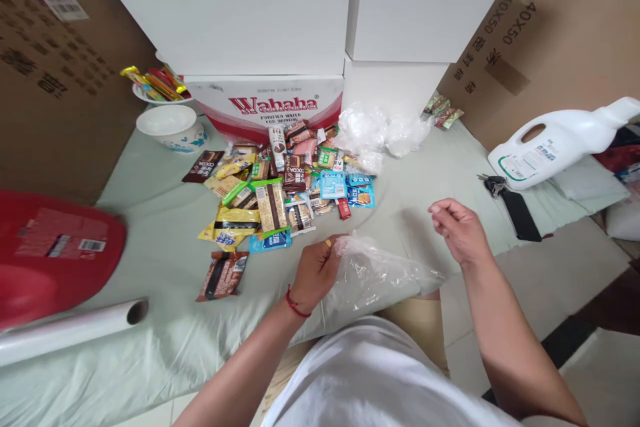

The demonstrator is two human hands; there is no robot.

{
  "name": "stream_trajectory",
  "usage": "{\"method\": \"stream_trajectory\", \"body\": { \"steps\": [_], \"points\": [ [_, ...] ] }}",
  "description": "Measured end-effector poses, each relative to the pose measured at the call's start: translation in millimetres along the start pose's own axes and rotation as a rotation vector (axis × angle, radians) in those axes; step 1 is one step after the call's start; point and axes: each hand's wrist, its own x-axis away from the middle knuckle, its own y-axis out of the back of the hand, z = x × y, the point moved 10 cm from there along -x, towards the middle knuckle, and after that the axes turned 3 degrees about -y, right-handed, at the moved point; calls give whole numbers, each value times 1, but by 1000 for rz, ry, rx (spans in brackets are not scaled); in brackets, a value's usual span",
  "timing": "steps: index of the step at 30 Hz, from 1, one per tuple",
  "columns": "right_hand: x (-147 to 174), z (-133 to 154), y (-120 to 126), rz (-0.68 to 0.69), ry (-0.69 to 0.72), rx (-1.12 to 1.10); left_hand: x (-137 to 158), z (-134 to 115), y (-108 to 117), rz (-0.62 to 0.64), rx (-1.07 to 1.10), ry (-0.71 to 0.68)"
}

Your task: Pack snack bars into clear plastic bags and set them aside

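My left hand (316, 272) grips a thin clear plastic bag (373, 273) by its gathered top edge. The bag hangs to the right, over the near edge of the cloth-covered table. My right hand (459, 230) is raised to the right of the bag, apart from it, fingers curled in and thumb against the index finger; I see nothing in them. Just beyond my left hand lies a heap of wrapped snacks (271, 205) in brown, yellow, green and blue packets. One brown snack packet (223, 276) lies apart at the near left of the heap.
Crumpled clear bags (367, 130) rest right of the heap, before a Wahaba-lettered carton (273, 103). A white bowl (170, 125) and a red basin-like object (60, 253) stand left, near a white roll (75, 333). A white jug (555, 143), keys (494, 185) and black phone (521, 215) lie right.
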Motion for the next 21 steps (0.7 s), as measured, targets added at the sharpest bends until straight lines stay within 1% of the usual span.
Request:
{"method": "stream_trajectory", "body": {
  "steps": [3,5,7,9,11,13,16,18,19,21],
  "points": [
    [13,-3,-43,288,-20,159,0,-2,0,-21,-2,-26],
    [32,-4,-71,460,-1,166,0,-3,1,-43,-52,-44],
    [50,-4,-93,575,24,149,1,-3,1,-52,-91,-65],
    [61,-7,-107,626,38,193,1,-1,2,-56,-107,-74],
    [62,-11,-113,623,42,273,2,3,5,-67,-125,-69],
    [55,-11,-110,565,53,298,2,9,8,-76,-157,-61],
    [40,-4,-89,387,66,250,3,16,12,-89,-195,-47],
    [39,2,-77,318,69,218,3,18,15,-116,-223,-36],
    [43,7,-76,318,83,188,3,17,16,-134,-243,-35],
    [56,20,-82,369,142,135,3,14,17,-164,-290,-39]
  ]
}}
